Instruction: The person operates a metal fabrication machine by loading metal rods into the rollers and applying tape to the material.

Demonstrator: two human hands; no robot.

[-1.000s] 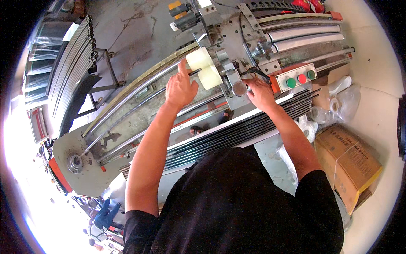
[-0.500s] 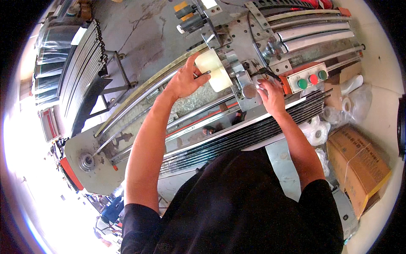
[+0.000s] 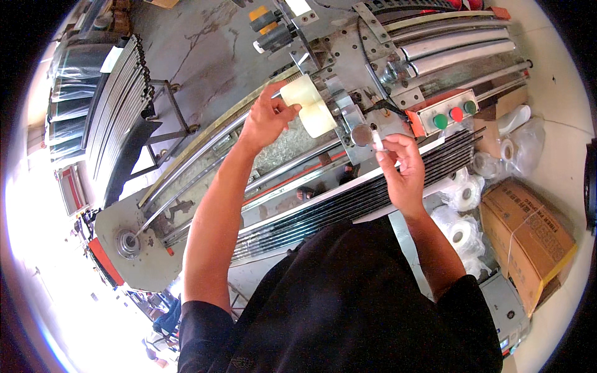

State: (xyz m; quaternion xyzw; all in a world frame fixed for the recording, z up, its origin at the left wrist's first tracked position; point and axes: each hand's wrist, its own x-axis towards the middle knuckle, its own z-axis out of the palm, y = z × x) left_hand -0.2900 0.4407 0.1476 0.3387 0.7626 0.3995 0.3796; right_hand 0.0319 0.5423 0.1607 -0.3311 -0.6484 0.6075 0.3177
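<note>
My left hand (image 3: 266,121) is at the left side of a cream-coloured roller (image 3: 309,107) on a long metal machine. Its index finger stretches up along the roller's edge and its thumb lies apart from it, near the roller; I see nothing held there. My right hand (image 3: 404,171) pinches a small white piece (image 3: 377,140) between thumb and fingertips. That piece is just right of a round metal knob (image 3: 361,135) on the machine's grey plate. What kind of piece it is cannot be made out.
A control box (image 3: 444,115) with green and red buttons is right of the plate. Several black rods (image 3: 348,193) lie along the machine's near side. Plastic-wrapped rolls (image 3: 463,233) and a cardboard box (image 3: 528,233) stand at the right. A rack of long strips (image 3: 118,118) is at the far left.
My right hand has drawn back from the plate toward me, and a white piece now shows in its fingers. A dark tip seen by my left thumb is no longer visible.
</note>
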